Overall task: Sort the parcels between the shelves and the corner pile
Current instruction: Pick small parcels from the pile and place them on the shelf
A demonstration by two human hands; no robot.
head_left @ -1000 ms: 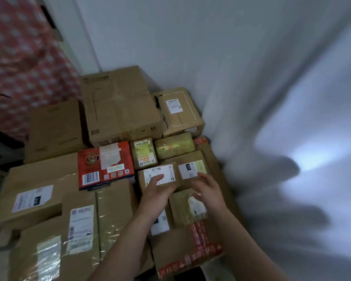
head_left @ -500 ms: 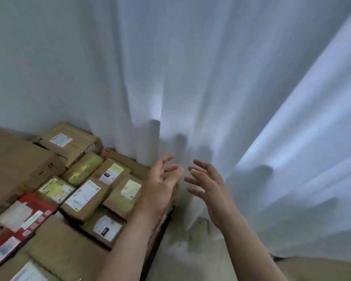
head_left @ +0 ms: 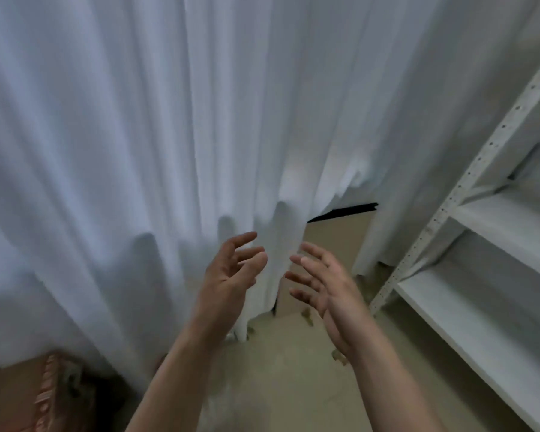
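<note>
My left hand (head_left: pixel 229 272) and my right hand (head_left: pixel 321 282) are raised side by side in front of me, fingers spread and loose, holding nothing. Only a corner of the parcel pile shows: a brown cardboard box with red-striped tape (head_left: pixel 22 397) at the bottom left. The white metal shelves (head_left: pixel 493 275) stand at the right, and the boards in view carry no parcels. Both hands hover between the pile and the shelves, touching neither.
A white curtain (head_left: pixel 169 135) hangs across most of the view, right behind my hands. A gap in it shows a beige surface with a dark edge (head_left: pixel 337 235). Beige floor (head_left: pixel 293 369) runs between the curtain and the shelves.
My view has swung right, away from the parcel pile toward the shelves. Both hands let go of the small parcels and rose open; the pile has slid almost out of frame.
</note>
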